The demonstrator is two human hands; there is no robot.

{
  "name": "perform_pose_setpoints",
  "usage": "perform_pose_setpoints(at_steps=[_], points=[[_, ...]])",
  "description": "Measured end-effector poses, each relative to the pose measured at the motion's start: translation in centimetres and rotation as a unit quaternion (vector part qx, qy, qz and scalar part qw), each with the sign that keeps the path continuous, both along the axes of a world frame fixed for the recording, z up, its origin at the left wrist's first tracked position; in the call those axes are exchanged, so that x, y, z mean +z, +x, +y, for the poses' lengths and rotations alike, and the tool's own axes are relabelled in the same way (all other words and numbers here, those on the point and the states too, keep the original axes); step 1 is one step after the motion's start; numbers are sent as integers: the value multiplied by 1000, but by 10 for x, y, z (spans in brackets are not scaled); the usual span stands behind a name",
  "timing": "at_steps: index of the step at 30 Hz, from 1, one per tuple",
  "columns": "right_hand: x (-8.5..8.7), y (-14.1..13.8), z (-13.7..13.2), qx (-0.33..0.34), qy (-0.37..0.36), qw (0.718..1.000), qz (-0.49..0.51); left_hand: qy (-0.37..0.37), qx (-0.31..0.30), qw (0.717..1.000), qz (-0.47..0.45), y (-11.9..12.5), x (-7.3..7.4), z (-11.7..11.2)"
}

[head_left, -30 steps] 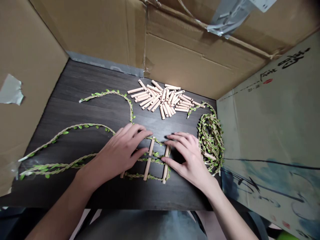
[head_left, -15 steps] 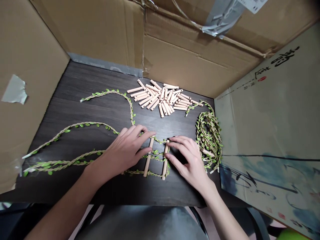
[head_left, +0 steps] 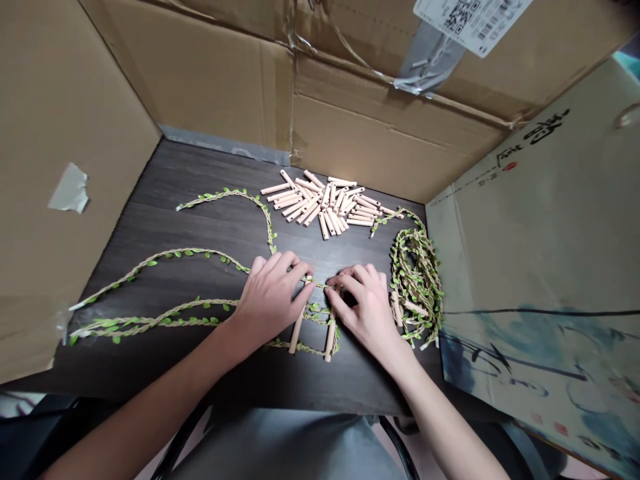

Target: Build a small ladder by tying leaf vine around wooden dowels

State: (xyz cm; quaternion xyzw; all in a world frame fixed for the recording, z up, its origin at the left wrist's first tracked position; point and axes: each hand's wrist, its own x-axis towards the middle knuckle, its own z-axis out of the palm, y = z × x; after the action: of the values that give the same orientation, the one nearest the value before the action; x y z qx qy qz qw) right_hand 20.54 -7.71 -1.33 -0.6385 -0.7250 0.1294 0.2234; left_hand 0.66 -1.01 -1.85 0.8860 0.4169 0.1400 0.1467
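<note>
My left hand [head_left: 273, 300] curls over the upper end of a pale wooden dowel [head_left: 298, 332], with the thumb and fingers on either side of it. My right hand [head_left: 363, 310] closes over the top of a second dowel [head_left: 330, 340], hiding its upper end. A green leaf vine on twine [head_left: 313, 347] joins the two dowels in strands, and one strand runs between my hands. Longer vine lengths [head_left: 160, 257] trail left, and a tangled vine coil [head_left: 415, 287] lies beside my right hand. Several loose wooden pegs [head_left: 325, 208] lie in a heap beyond my hands.
The dark wood-grain tabletop [head_left: 135, 233] is walled by brown cardboard panels [head_left: 375, 133] at the back and left. A pale sheet with ink painting [head_left: 525, 280] stands at the right. A shipping label [head_left: 467, 20] hangs on the top flap.
My hands have drawn closer and now cover the dowels' upper ends. The view has shifted, so the table sits lower and slightly smaller in the picture.
</note>
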Motion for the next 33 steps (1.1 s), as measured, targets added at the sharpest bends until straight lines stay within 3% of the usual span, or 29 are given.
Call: perform_pose_setpoints(at_steps=[7, 12, 20, 24, 27, 30, 33], points=[[-7, 3, 1, -7, 3, 999, 47, 22, 7, 1000, -8, 3, 2, 0], [-8, 5, 2, -3, -1, 998, 62, 30, -39, 999, -22, 6, 3, 1], [-5, 5, 1, -8, -5, 997, 74, 0, -43, 998, -42, 7, 1, 4], [7, 11, -6, -8, -11, 994, 111, -48, -46, 996, -61, -11, 12, 16], [16, 15, -20, -1, -27, 995, 97, -51, -54, 997, -9, -33, 21, 22], [22, 12, -30, 4, -31, 996, 79, -34, -65, 997, 15, -49, 20, 22], [24, 3, -25, 17, -13, 998, 61, -12, -79, 997, 19, -53, 14, 19]])
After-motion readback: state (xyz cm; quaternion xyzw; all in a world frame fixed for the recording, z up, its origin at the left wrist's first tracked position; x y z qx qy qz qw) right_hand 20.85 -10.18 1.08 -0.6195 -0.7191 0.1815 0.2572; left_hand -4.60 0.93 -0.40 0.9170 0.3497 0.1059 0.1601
